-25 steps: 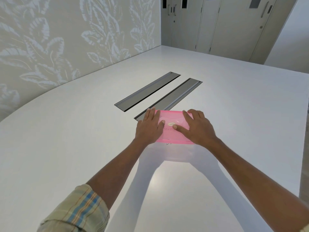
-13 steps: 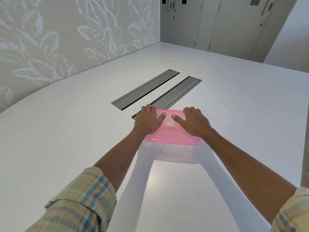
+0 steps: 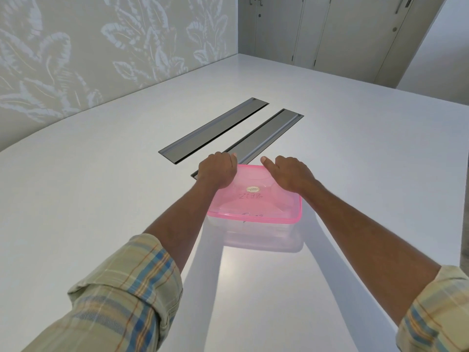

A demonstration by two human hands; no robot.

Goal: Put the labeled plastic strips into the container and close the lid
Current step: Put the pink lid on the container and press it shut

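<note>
At centre frame, a person's left hand [image 3: 217,171] curled over the far left corner of a pink lid [image 3: 253,199] seated on a clear container [image 3: 256,229], while the right hand [image 3: 291,174], thumb extended, gripped the far right corner; both forearms reached across the white table [image 3: 101,199].

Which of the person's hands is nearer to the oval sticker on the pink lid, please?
Right hand, marginally; it rests beside the oval sticker. Left hand sits slightly farther.

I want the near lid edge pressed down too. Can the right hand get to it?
Probably yes: the right hand rests on the lid's far corner, and nothing covers its near edge.
</note>
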